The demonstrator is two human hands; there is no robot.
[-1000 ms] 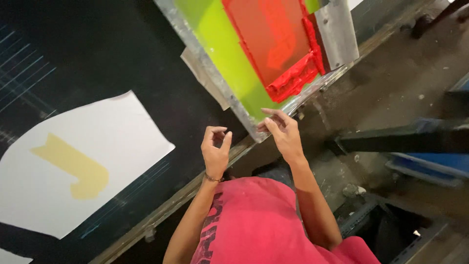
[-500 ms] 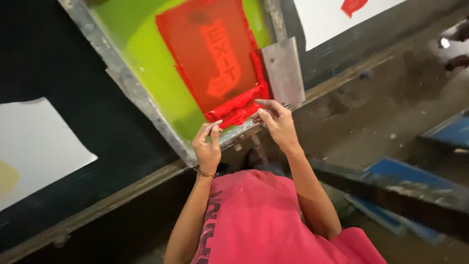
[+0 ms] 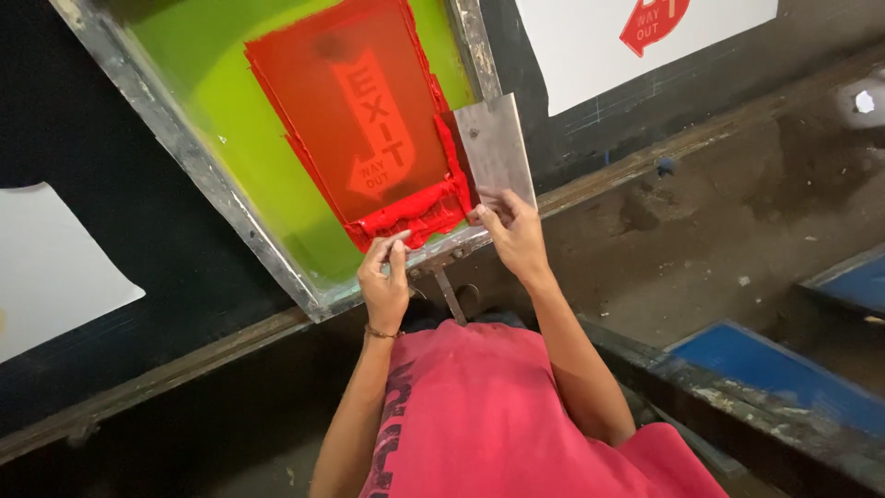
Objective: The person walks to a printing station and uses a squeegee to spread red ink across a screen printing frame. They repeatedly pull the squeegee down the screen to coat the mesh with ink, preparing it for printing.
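- Screen (image 3: 230,157): rigid metal-framed mesh, wet red ink, flat on worktop (image 3: 83,111); best held by frame.
- Left hand (image 3: 385,281): fingers pinch near frame edge.
- Right hand (image 3: 513,235): fingers grip squeegee (image 3: 493,148), stiff, probably slippery.

Your metal-framed screen (image 3: 277,184) lying flat, green mesh smeared with red ink (image 3: 406,217), grey squeegee board (image 3: 493,148) leaning at its right corner

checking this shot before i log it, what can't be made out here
Head view only:
- Screen frame: its top runs off the upper edge.
- Left hand: fingertips sit in the red ink, so the grip is unclear.
- Right hand: covers the metal plate's lower edge.
- White sheet: cut by the left edge.
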